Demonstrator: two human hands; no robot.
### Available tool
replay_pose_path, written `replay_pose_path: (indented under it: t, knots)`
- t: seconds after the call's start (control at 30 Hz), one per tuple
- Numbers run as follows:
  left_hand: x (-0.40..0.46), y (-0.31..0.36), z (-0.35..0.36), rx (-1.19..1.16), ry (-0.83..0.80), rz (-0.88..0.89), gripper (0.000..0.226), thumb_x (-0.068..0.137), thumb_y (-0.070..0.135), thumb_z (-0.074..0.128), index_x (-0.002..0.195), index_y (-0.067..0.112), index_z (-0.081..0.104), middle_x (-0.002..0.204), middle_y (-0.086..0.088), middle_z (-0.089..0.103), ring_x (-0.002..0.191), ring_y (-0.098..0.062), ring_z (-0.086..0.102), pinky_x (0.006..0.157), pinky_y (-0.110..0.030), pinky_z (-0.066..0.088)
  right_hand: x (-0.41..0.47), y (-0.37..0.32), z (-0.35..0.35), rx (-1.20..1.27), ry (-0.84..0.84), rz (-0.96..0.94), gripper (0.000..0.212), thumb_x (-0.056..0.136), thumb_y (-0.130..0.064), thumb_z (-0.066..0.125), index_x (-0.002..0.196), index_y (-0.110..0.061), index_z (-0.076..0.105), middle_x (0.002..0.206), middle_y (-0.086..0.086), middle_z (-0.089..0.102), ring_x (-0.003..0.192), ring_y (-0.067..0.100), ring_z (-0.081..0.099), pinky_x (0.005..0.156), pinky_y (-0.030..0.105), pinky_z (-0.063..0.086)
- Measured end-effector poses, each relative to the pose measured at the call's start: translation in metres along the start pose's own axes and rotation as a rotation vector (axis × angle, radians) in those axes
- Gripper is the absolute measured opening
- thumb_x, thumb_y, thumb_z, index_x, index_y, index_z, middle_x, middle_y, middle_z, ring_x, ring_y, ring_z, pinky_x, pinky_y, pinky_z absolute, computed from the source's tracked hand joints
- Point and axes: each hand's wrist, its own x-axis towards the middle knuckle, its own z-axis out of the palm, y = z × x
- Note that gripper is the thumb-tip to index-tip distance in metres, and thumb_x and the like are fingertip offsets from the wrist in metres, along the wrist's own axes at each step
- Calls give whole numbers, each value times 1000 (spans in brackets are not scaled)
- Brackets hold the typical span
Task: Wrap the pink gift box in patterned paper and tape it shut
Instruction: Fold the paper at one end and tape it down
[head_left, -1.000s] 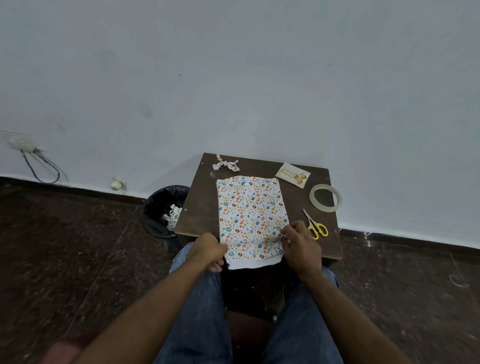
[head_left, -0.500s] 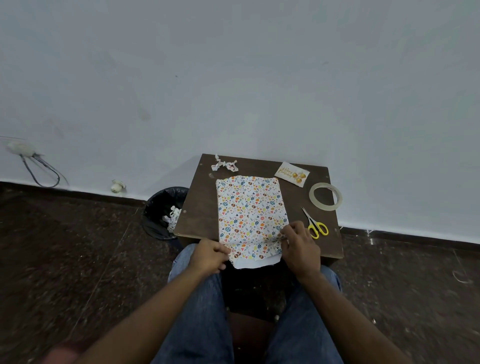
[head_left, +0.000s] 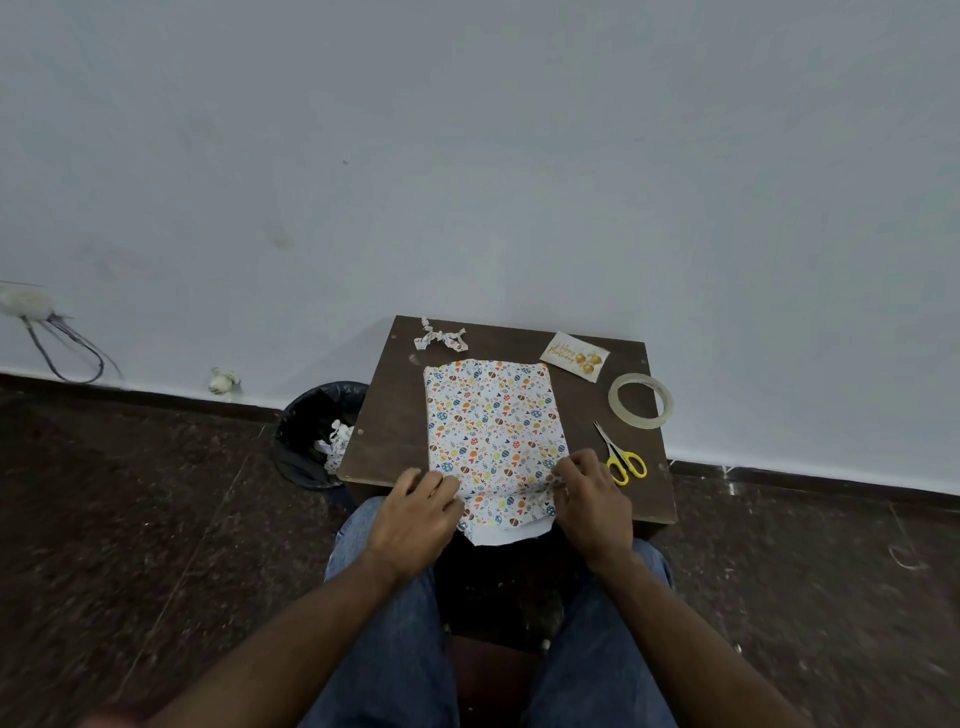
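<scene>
The patterned paper (head_left: 493, 431) covers a flat box on the small dark table (head_left: 384, 415); no pink of the box shows. The paper's near end hangs over the table's front edge, its white underside showing. My left hand (head_left: 418, 512) presses the near left corner of the paper inward. My right hand (head_left: 589, 496) pinches the near right corner, which is creased. A roll of clear tape (head_left: 640, 400) lies at the table's right, beyond the yellow-handled scissors (head_left: 621, 456).
A greeting card (head_left: 574, 352) and a twisted paper scrap (head_left: 440, 336) lie at the table's far edge. A black bin (head_left: 317, 431) with paper scraps stands left of the table. My knees sit under the front edge. The wall is just behind the table.
My left hand has moved right onto the paper's near left corner and folded it in. My right hand has stayed on the right corner.
</scene>
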Motion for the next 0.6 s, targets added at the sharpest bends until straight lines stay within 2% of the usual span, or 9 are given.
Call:
replay_pose_path:
  t: [0.07,0.1,0.17,0.23,0.27,0.43,0.5,0.6]
  knots:
    - [-4,-2,5,-36,35,12,8,78,23,64,76,16,67,94,-2,57,97,-24,53,97,-46,42,0,1,0,-2,3,-3,13,87,-19,68,97,-19,60,105,0,54,86,21,55,47,33,50]
    - [-4,-3,6,-65,48,8,12,81,24,59,76,16,67,94,-2,57,99,-23,53,97,-46,44,-1,1,0,-1,5,-6,14,86,-19,69,97,-19,60,104,0,55,86,22,56,47,33,49]
    - [-3,-3,5,-173,54,-36,18,84,25,52,74,15,64,92,-1,55,96,-20,52,84,-36,50,-1,1,1,7,7,-11,14,86,-19,69,97,-18,60,104,0,55,86,22,56,46,32,48]
    - [-2,-4,2,-301,46,-118,17,84,24,51,74,14,61,91,1,53,91,-16,52,60,-26,48,0,1,0,3,-1,-15,15,87,-21,67,99,-19,59,105,0,54,88,22,55,48,33,49]
    - [-2,-4,0,-345,41,-156,16,84,25,51,75,14,60,92,2,53,89,-14,52,54,-24,45,0,1,0,-1,-5,-15,15,88,-21,66,101,-19,58,106,0,53,88,22,55,49,33,50]
    - [0,-3,-2,-417,8,-302,16,81,29,53,73,17,62,87,9,53,81,-7,49,44,-23,39,2,6,-2,41,4,-23,13,89,-23,65,91,-17,54,103,-1,50,80,21,55,47,28,39]
    - [3,-3,-3,-420,-21,-341,11,77,25,65,70,18,61,84,11,53,77,-6,51,41,-22,36,3,10,-1,66,11,-60,12,91,-23,65,87,-16,56,103,-1,50,78,21,56,46,28,40]
    - [4,-3,-4,-420,-58,-358,15,71,21,75,67,18,61,82,12,54,74,-7,53,41,-21,33,2,19,0,97,-3,-123,6,92,-21,65,90,-16,60,109,-2,51,82,22,59,47,32,45]
